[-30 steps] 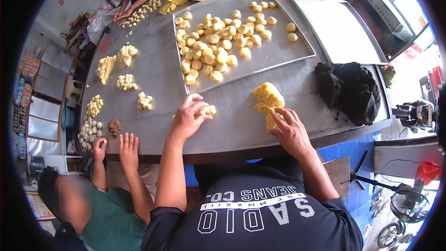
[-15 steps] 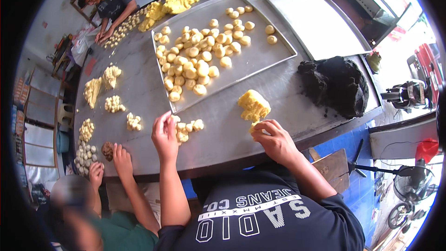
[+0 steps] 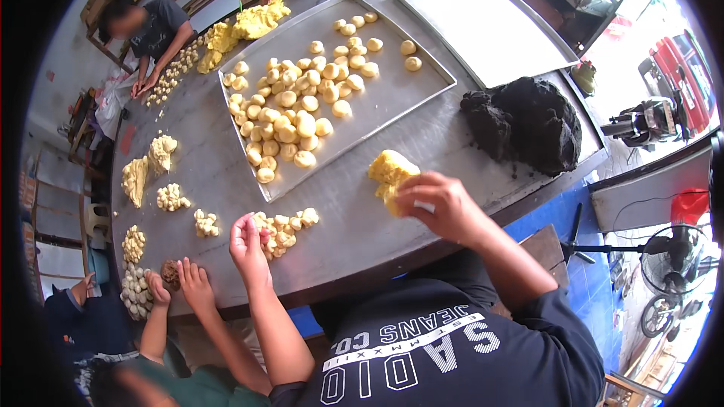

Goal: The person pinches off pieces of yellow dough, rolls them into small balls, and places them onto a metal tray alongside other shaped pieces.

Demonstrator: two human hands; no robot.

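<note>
A lump of yellow dough [image 3: 391, 169] lies on the metal table, stretched toward me at its near end. My right hand [image 3: 445, 207] has its fingers curled and closed on that near end. My left hand [image 3: 250, 249] hovers low over the table with thumb and fingers pinched together; whatever is between them is too small to make out. Right beside it lies a cluster of small yellow dough pieces [image 3: 285, 234]. Beyond both hands stands a large metal tray [image 3: 369, 124] holding many round dough balls [image 3: 290, 117].
A big black mass [image 3: 528, 124] sits on the right, below a second pale tray [image 3: 490, 30]. Smaller dough piles [image 3: 172, 197] dot the left. Another person's hands [image 3: 194, 286] rest by a brown lump [image 3: 171, 275] and greyish balls [image 3: 136, 294]. Other people work across the table.
The view has shifted, so the table sits lower and farther left. My right hand has moved up against the dough lump. My left hand has drawn back slightly, showing more of the small pieces.
</note>
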